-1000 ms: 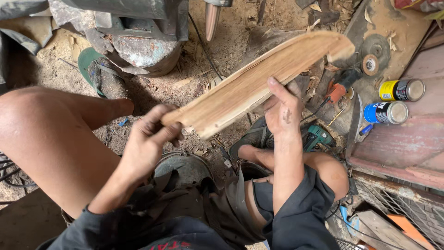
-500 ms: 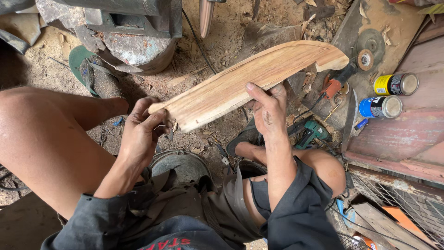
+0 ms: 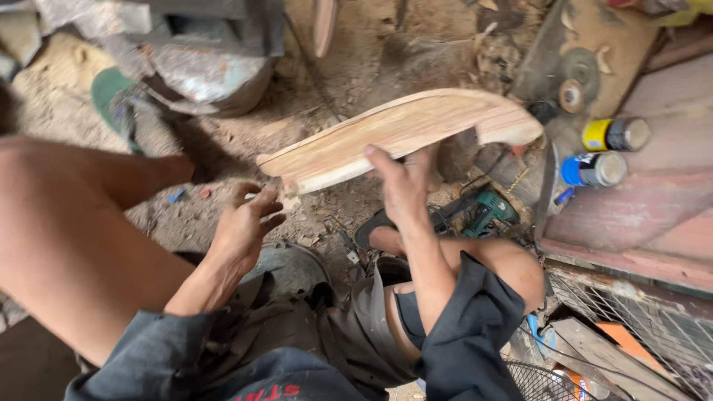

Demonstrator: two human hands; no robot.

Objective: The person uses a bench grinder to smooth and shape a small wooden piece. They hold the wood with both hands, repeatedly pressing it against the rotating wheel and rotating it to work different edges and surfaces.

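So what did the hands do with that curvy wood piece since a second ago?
The left hand let go of the curved wooden piece and now sits open just below its near end. The right hand kept holding it at the middle. The two spray cans stayed put.

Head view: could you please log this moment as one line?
right hand: holds plank | left hand: open, just off plank end | floor: sawdust, green drill, two spray cans

1 head-worn view, steeply downward and close over lap, knees and dusty workshop floor (image 3: 349, 67).
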